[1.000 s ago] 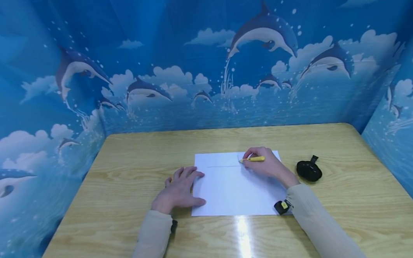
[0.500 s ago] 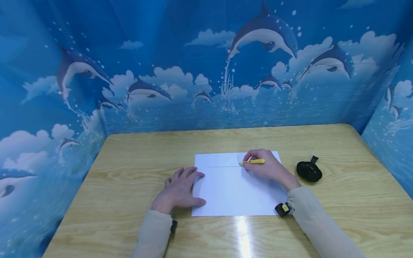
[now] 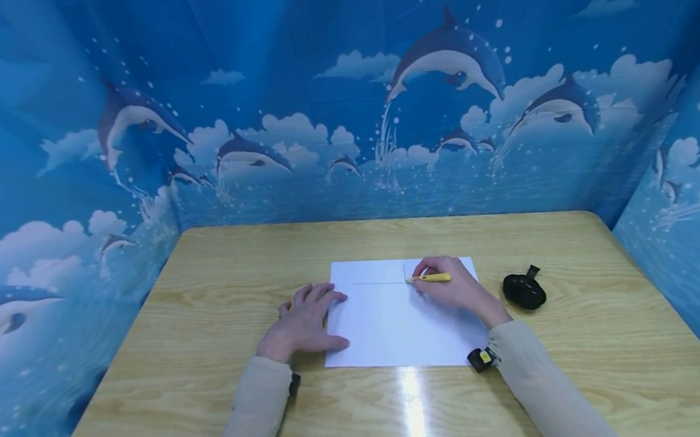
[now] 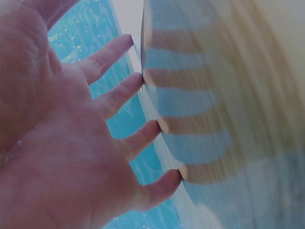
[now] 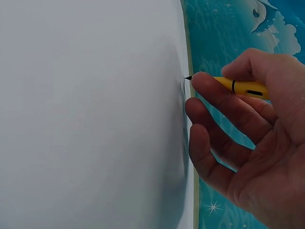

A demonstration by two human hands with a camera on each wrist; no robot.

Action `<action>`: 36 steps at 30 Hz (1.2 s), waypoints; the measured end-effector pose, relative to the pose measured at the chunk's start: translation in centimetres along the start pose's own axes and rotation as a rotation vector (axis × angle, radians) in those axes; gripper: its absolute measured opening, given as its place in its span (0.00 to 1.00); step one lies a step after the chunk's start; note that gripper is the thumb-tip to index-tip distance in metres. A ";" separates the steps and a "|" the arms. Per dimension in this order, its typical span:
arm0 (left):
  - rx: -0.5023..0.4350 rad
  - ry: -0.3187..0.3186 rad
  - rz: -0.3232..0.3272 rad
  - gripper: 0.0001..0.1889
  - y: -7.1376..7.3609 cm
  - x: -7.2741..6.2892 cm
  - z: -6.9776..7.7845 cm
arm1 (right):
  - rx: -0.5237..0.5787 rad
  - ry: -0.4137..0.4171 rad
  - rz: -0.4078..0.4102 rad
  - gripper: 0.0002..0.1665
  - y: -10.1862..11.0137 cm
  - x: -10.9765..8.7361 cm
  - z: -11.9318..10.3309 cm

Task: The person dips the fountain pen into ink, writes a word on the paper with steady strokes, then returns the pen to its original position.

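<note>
Two hands, one yellow pen, one white sheet and one black, rounded object with a tab show on the wood-grain surface. The sheet bears two thin lines: a long line running crosswise and a short line running toward it from the sheet's far edge. The pen is over the far right part of the sheet, its dark tip at the paper beside the spot where the lines come together. In the head view it points left, its long axis lying crosswise, almost level with the long line, its blunt end to the right. The fingers of the right hand pinch it near the tip, the lower ones loosely bent. The left hand has its fingers spread and fairly straight, holding nothing; its thumb and index finger rest on the sheet's left border, the others lie beside it on the surface. The black object sits right of the sheet, apart from it, tab pointing away. Behind hangs one dolphin-printed backdrop.
</note>
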State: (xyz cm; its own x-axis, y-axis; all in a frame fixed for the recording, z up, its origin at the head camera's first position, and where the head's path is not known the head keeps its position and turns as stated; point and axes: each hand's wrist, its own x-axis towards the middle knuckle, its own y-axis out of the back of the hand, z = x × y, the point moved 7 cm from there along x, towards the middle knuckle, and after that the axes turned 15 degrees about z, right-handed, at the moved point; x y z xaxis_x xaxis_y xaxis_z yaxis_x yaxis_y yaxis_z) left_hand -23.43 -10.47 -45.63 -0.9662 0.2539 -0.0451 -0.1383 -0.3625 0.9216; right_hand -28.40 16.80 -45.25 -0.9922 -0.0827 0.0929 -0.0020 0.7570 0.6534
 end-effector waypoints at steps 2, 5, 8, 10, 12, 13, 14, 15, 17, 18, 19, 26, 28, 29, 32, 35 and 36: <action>0.000 -0.001 0.001 0.40 0.0 0.0 0.0 | 0.003 0.004 0.000 0.09 0.0 -0.1 -0.1; -0.005 -0.004 0.003 0.40 0.0 0.0 0.0 | 0.008 0.014 0.002 0.08 0.0 -0.2 -0.1; -0.009 -0.008 0.005 0.40 0.1 0.0 0.0 | 0.017 0.024 0.005 0.07 0.0 -0.2 -0.2; -0.012 -0.011 0.006 0.40 0.1 0.0 0.0 | 0.019 0.021 0.004 0.07 -0.1 -0.3 -0.2; -0.013 -0.012 0.006 0.40 0.0 0.0 -0.1 | 0.022 0.014 0.002 0.07 -0.1 -0.4 -0.2; -0.012 -0.012 0.005 0.40 0.0 0.0 -0.1 | 0.018 0.010 0.001 0.07 -0.1 -0.4 -0.2; -0.012 -0.011 0.003 0.40 0.0 0.0 -0.1 | 0.014 0.006 0.000 0.06 -0.1 -0.4 -0.2; -0.011 -0.010 0.002 0.40 0.0 0.0 -0.1 | 0.012 0.001 0.000 0.06 -0.2 -0.4 -0.2; -0.008 -0.007 -0.002 0.40 -0.1 0.0 -0.1 | 0.008 -0.006 -0.003 0.06 -0.2 -0.4 -0.2; -0.008 -0.006 -0.003 0.40 -0.1 0.0 -0.1 | 0.004 -0.008 -0.005 0.05 -0.3 -0.4 -0.1; -0.006 -0.004 -0.005 0.40 -0.1 0.0 -0.1 | 0.002 -0.009 -0.007 0.05 -0.3 -0.4 -0.1; -0.009 -0.006 -0.001 0.40 0.0 -0.1 -0.1 | 0.003 -0.022 -0.021 0.05 -0.4 -0.5 -0.1; -0.007 -0.007 -0.001 0.40 0.0 0.0 -0.1 | 0.003 -0.029 -0.029 0.06 -0.4 -0.6 -0.1; -0.005 -0.006 -0.002 0.40 0.0 0.0 -0.1 | 0.005 -0.031 -0.032 0.06 -0.5 -0.6 0.0; -0.003 -0.007 -0.001 0.40 0.0 0.0 -0.1 | 0.012 -0.033 -0.046 0.06 -0.5 -0.7 -0.1; -0.008 -0.008 0.000 0.40 0.0 0.0 0.0 | 0.021 -0.034 -0.059 0.06 -0.6 -0.8 -0.1; -0.009 -0.008 0.000 0.40 0.1 -0.1 0.0 | 0.021 -0.035 -0.063 0.06 -0.6 -0.8 -0.1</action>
State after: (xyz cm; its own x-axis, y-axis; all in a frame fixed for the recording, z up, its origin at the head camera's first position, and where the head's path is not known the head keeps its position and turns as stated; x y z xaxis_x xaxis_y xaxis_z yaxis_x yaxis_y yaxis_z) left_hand -23.38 -10.50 -45.57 -0.9644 0.2612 -0.0421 -0.1404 -0.3704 0.9182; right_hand -27.59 16.31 -45.61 -0.9938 -0.1081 0.0252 -0.0669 0.7644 0.6413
